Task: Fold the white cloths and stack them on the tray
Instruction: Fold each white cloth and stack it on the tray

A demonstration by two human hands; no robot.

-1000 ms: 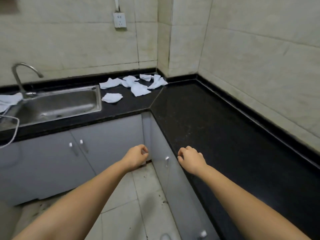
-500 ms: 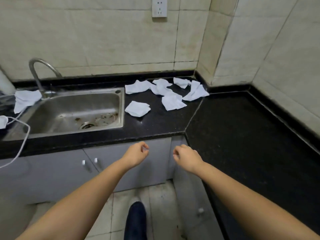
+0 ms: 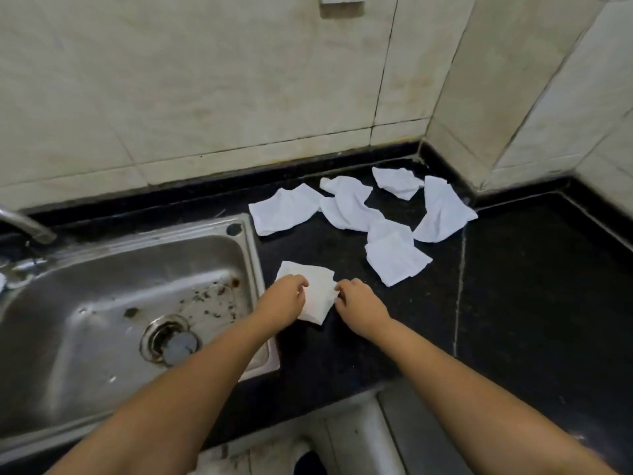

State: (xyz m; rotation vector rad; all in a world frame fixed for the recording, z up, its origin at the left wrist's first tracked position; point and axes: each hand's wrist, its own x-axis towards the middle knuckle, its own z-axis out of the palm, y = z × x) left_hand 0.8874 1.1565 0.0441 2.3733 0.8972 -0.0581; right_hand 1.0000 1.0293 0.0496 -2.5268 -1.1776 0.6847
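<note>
Several crumpled white cloths lie on the black countertop (image 3: 513,303) near the back corner. The nearest white cloth (image 3: 317,289) lies flat just right of the sink. My left hand (image 3: 282,301) rests on its left edge with fingers curled onto it. My right hand (image 3: 358,306) pinches its right edge. Behind it lie a wide cloth (image 3: 286,209), a twisted cloth (image 3: 349,207), a squarish cloth (image 3: 395,260), a long cloth (image 3: 442,210) and a small cloth (image 3: 397,181) at the back. No tray is in view.
A steel sink (image 3: 102,313) with a drain and specks of debris sits to the left, its faucet (image 3: 24,224) at the far left. Tiled walls close the back and right. Grey cabinet fronts (image 3: 387,437) stand below the counter edge.
I have stepped up to the counter. Both hands have reached forward from in front of the cabinets onto the nearest cloth and taken hold of its edges.
</note>
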